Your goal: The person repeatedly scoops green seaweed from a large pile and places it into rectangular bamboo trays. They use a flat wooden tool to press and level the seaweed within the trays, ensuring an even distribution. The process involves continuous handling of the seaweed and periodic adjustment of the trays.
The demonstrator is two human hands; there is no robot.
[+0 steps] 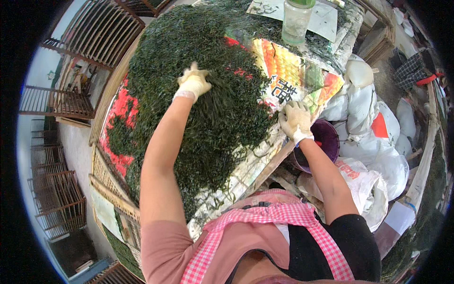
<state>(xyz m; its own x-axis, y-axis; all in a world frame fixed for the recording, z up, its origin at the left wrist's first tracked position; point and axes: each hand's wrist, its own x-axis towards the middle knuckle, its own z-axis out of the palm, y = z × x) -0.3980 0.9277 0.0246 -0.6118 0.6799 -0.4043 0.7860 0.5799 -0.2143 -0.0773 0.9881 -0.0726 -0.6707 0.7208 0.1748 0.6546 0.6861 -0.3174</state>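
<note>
A broad heap of dark green, leafy shreds (191,142), seaweed by its look, covers most of the work table. My left hand (194,83), in a cream work glove, is over the middle of the heap with its fingers apart. Beside and below it, the shreds are blurred. My right hand (295,118), gloved alike, rests at the table's near right edge, its fingers on a printed plastic sheet (283,67). This sheet bears pictures of food and large writing. Whether those fingers pinch the sheet, I cannot tell.
At the far end a clear jar with a green lid (296,23) stands on a white board (325,22). A purple bucket (328,142) sits below my right wrist. Stuffed white sacks (361,103) crowd the right. Slatted wooden racks (101,32) stand to the left.
</note>
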